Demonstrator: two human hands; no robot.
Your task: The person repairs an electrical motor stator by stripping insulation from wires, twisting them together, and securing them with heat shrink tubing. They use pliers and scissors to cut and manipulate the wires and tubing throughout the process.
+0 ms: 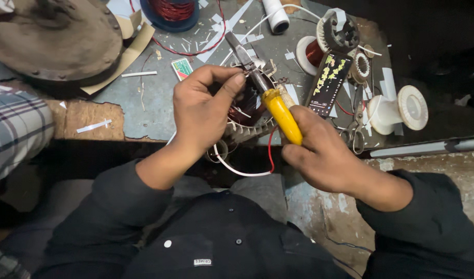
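The left hand (203, 111) closes around a round toothed metal motor winding core (247, 126), thumb and fingers curled on its rim, holding it just above the near edge of the grey worn bench (159, 98). The right hand (325, 155) is wrapped tight on a yellow-handled pointed steel tool (278, 111), whose tip lies on the core (red and white wires hang below it). A white plastic empty spool (402, 108) stands to the right.

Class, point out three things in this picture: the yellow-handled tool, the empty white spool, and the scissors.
yellow-handled tool (282, 114), head view, middle of the yellow handle.
empty white spool (414, 107), head view, its round end flange.
scissors (357, 138), head view, a finger loop.
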